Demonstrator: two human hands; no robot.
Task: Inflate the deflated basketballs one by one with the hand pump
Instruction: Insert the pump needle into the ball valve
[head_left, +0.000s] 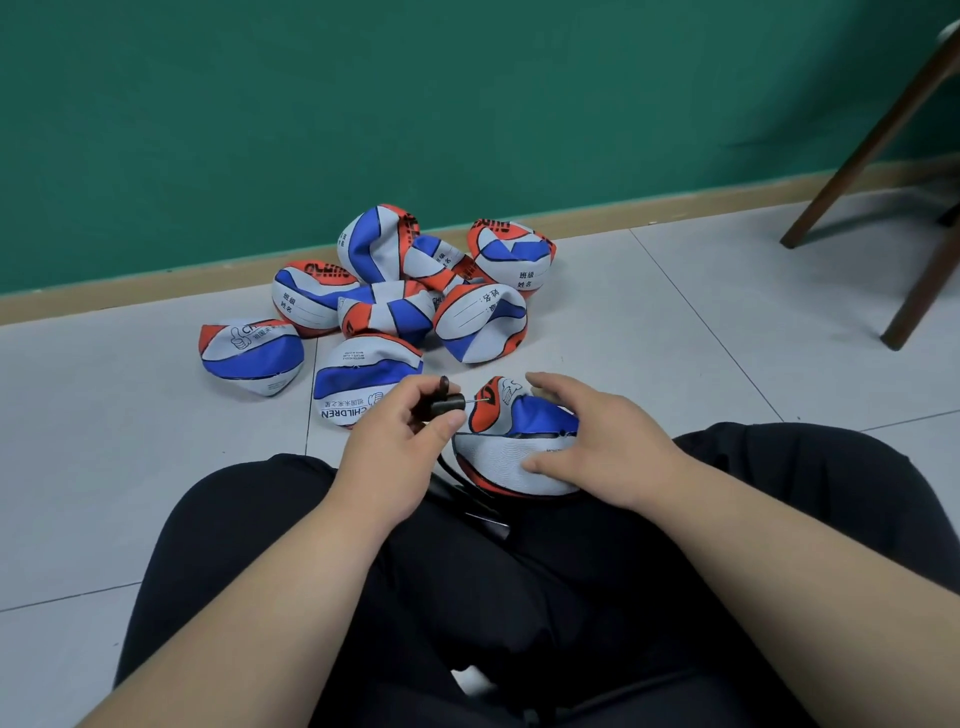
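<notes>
A: Head view, entry 1?
B: Deflated basketball (511, 460) on the lap, centre; right hand (597, 441) rests over it, fingers relaxed, spread.
A: Entry 2?
B: Left hand (397, 449) pinches the pump nozzle (444, 404), needle pointing toward 3 o'clock at the ball. Spare flat balls (387, 312) at 12 o'clock.

Bare forearms (291, 587), black trousers (519, 597) — plain
</notes>
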